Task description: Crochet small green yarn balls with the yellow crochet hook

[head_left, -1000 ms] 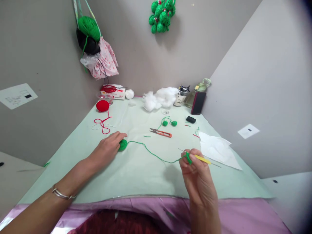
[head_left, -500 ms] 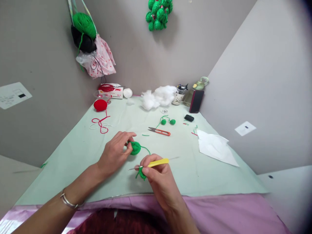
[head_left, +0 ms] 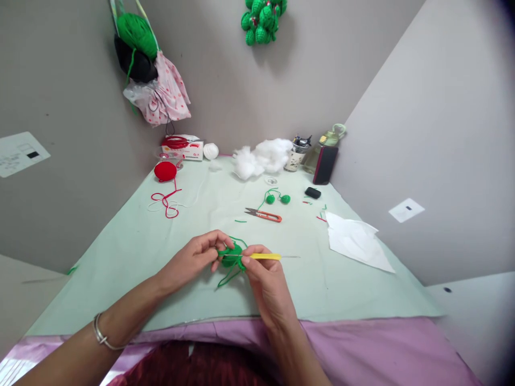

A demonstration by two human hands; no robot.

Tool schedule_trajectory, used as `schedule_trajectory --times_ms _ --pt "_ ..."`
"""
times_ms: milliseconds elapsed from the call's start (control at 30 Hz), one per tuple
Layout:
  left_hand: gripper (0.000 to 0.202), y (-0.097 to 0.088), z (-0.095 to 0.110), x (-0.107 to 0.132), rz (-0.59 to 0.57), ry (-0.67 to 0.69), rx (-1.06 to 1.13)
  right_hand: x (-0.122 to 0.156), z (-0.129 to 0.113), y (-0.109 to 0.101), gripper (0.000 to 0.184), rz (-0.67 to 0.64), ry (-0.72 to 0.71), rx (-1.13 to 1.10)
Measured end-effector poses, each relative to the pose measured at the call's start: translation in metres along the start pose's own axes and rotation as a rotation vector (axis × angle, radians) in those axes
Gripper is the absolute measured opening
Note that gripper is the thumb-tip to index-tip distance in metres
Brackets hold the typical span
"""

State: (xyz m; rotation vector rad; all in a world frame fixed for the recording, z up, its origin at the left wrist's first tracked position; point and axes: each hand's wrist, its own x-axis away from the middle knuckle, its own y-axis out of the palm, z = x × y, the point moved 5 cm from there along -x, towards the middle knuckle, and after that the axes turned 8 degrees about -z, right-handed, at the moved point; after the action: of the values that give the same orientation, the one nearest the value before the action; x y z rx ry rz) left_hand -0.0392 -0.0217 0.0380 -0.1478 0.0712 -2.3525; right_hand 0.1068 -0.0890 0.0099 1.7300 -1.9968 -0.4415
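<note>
My left hand [head_left: 197,257] pinches a small green crocheted piece [head_left: 230,254] just above the pale green table cover [head_left: 132,246]. A loop of green yarn [head_left: 225,279] trails down from the piece. My right hand [head_left: 267,279] meets it from the right, fingers closed around a crochet hook with a yellow handle [head_left: 265,257]. The hook's metal tail points right; its tip is at the green piece. Both hands are close together near the middle front of the table.
Orange thread snips [head_left: 264,215] and two small green balls [head_left: 277,199] lie beyond the hands. White paper [head_left: 356,241] is at the right. A red yarn ball [head_left: 165,171], white stuffing [head_left: 263,157], a cup, bottle and phone line the back. Green yarn [head_left: 137,29] hangs on the wall.
My left hand lifted the green piece and brought it toward the middle. My right hand swung in from the right with the hook, and the long yarn strand gathered into a loop.
</note>
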Motion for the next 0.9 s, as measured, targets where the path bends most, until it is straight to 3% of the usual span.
schedule_trajectory --times_ms 100,233,433,900 --pt "0.025 0.005 -0.006 0.000 -0.074 -0.024 0.017 0.000 -0.006 -0.005 0.029 0.024 -0.020 0.012" --pt "0.042 0.004 -0.017 -0.001 -0.038 -0.082 -0.073 0.001 -0.009 -0.013 0.030 0.071 -0.029 -0.002" --pt "0.021 0.001 -0.021 -0.004 -0.010 -0.020 -0.311 0.002 -0.010 -0.018 0.029 0.076 -0.026 -0.014" --pt "0.030 0.008 -0.014 -0.004 0.069 -0.008 -0.451 0.006 0.002 -0.011 0.030 0.025 0.010 -0.038"
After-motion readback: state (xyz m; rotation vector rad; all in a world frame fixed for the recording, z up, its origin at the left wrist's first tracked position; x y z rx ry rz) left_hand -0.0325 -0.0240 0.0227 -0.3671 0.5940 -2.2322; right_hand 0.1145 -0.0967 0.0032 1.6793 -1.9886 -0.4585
